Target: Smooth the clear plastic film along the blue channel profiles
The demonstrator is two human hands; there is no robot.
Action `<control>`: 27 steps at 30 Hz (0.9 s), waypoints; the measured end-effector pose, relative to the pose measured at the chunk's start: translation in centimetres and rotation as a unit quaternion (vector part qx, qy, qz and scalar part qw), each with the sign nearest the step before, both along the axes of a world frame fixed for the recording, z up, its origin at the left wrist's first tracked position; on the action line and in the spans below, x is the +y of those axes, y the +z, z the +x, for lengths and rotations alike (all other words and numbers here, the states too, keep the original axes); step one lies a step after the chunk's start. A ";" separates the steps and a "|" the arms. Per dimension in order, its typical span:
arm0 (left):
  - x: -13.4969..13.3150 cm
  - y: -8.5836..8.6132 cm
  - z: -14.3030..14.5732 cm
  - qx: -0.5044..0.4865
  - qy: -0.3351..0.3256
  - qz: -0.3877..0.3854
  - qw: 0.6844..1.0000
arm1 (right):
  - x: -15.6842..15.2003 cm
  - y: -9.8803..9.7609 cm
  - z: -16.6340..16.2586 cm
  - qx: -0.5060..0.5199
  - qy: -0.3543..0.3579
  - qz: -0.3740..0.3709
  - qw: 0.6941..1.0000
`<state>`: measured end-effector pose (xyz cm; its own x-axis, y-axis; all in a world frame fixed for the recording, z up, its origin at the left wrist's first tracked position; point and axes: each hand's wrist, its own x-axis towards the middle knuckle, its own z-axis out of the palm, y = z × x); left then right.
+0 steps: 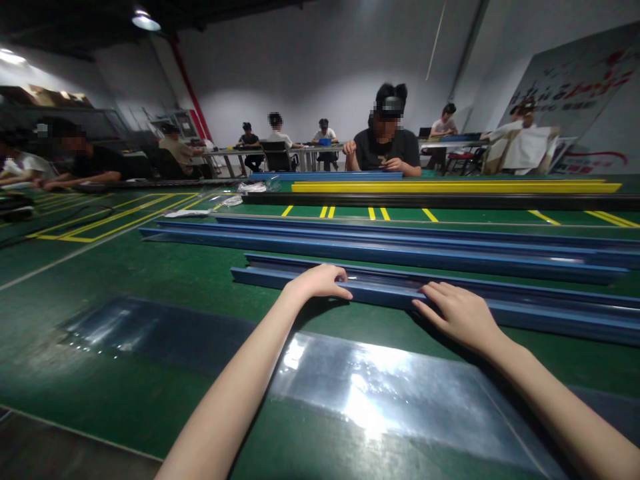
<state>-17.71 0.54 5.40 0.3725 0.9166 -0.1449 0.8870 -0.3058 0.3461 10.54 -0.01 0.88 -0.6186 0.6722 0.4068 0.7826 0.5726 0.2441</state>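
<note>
A long blue U-shaped channel (pixel 383 293) lies across the green table, its trough facing up. My left hand (pixel 324 281) grips its near wall, thumb on the front face and fingers over the top into the trough. Further right, my right hand (pixel 457 310) holds the same wall, fingers over the edge and thumb against the front. Just behind lie further blue channels (pixel 350 250), parallel to it. A clear plastic sleeve (pixel 415 393) rests flat in front, partly hidden beneath my forearms, shining under the lights.
Beyond the blue channels run a black strip (pixel 450 201) and a yellow strip (pixel 450 188). Crumpled clear plastic (pixel 235 200) sits at the back left. Yellow lines mark the green tabletop (pixel 100 267). A person (pixel 385 143) sits across the table; several others work farther off.
</note>
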 end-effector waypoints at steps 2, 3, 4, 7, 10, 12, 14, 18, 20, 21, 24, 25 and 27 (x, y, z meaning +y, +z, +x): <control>0.0 0.0 -0.1 -0.001 -0.002 0.001 1.000 | 0.0 0.0 0.0 -0.001 -0.002 -0.001 1.000; 0.0 0.0 0.0 0.001 -0.002 0.002 1.000 | 0.0 0.1 -0.1 -0.001 -0.003 -0.001 1.000; 0.0 0.0 0.0 0.005 -0.002 0.003 1.000 | 0.0 0.1 -0.1 0.000 -0.003 -0.002 1.000; -0.1 0.0 0.3 0.030 -0.004 0.004 1.000 | 0.0 0.1 -0.1 0.001 -0.003 -0.003 1.000; -0.2 0.2 0.7 0.065 -0.008 0.009 0.998 | 0.0 0.0 -0.1 -0.002 -0.003 -0.003 1.000; -0.3 0.2 0.8 0.078 -0.009 0.011 0.997 | 0.0 0.1 -0.1 -0.008 -0.004 -0.005 1.000; -0.3 0.2 0.8 0.080 -0.012 0.011 0.997 | 0.0 0.1 -0.1 -0.010 -0.004 -0.005 1.000; -0.2 0.2 0.7 0.076 -0.016 0.013 0.997 | -0.1 0.1 -0.1 -0.006 -0.003 0.000 1.000; -0.3 0.2 0.7 0.076 -0.017 0.014 0.997 | -0.1 0.1 -0.1 -0.005 -0.003 0.001 1.000; -0.3 0.2 0.7 0.077 -0.017 0.015 0.997 | -0.1 0.1 -0.1 -0.005 -0.003 0.001 1.000; -0.3 0.2 0.8 0.080 -0.019 0.015 0.996 | -0.1 0.1 -0.1 -0.006 -0.006 -0.004 1.000; -0.3 0.2 0.8 0.080 -0.019 0.015 0.996 | -0.1 0.1 -0.1 -0.006 -0.008 -0.006 1.000; -0.3 0.2 0.8 0.079 -0.016 0.013 0.997 | -0.1 0.1 0.0 -0.006 -0.010 -0.006 1.000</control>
<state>-16.87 0.19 5.63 0.3766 0.9087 -0.1799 0.9192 -0.3425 0.1941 10.50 -0.08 1.00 -0.6104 0.6889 0.3910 0.7906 0.5600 0.2477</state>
